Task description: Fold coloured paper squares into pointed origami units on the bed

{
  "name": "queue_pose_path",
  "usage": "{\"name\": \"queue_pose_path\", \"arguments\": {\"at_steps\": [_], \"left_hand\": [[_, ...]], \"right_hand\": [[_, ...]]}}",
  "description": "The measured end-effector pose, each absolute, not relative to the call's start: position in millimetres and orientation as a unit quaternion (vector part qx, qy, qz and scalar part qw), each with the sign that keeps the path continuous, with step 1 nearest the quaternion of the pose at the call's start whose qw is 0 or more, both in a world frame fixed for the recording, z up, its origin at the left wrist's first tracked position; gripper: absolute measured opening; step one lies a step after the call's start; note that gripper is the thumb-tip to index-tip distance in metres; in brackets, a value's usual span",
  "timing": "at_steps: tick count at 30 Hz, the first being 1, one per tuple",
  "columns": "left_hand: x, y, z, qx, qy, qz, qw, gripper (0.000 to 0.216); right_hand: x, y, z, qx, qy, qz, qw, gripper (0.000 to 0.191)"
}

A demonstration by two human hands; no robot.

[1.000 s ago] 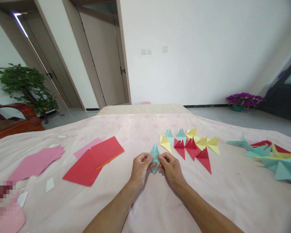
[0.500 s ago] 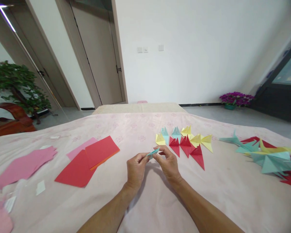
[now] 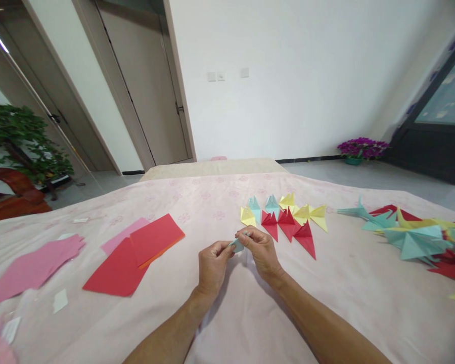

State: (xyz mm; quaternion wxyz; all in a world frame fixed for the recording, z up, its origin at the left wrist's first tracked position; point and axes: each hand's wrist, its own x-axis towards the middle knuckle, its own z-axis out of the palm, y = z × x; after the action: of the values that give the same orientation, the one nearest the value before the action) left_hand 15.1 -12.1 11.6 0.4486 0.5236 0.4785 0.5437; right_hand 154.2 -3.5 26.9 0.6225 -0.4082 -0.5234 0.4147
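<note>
Pink cloth (image 3: 345,288) covers the work surface. Just above it, near the centre, the left hand (image 3: 211,265) and right hand (image 3: 263,250) meet on a small teal folded paper (image 3: 238,245). Each hand's thumb and forefinger are pinched closed on one end, so most of the piece is hidden. Judged by its look, the paper is very light, thin and limp between creases, and likely to dent or tear under hard pressure; hold is best taken at the layered folded edges, with fingertips only. Beyond the right hand lies a row of folded pieces (image 3: 284,220); red sheets (image 3: 136,250) lie to the left
</note>
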Motion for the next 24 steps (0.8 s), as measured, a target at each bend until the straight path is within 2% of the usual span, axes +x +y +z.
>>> {"name": "queue_pose_path", "arguments": {"at_steps": [5,11,13,19,24], "left_hand": [[20.1,-16.0,17.7,0.501,0.464,0.534,0.498,0.028],[18.3,-13.8,23.4,0.370,0.448,0.559,0.591,0.040],[15.2,-11.4,23.9,0.335,0.443,0.567,0.608,0.044],[11.5,-9.3,22.6,0.328,0.427,0.572,0.619,0.048],[11.3,-8.3,18.7,0.340,0.436,0.565,0.612,0.047]], "right_hand": [[153.6,-5.4,34.2,-0.401,-0.508,0.418,0.637,0.023],[159.0,0.8,44.2,-0.405,-0.433,0.401,0.698,0.035],[160.1,1.8,40.1,-0.428,-0.447,0.389,0.682,0.035],[155.0,1.7,19.0,-0.477,-0.548,0.406,0.555,0.032],[151.0,2.8,14.7,-0.488,-0.531,0.430,0.544,0.030]]}}
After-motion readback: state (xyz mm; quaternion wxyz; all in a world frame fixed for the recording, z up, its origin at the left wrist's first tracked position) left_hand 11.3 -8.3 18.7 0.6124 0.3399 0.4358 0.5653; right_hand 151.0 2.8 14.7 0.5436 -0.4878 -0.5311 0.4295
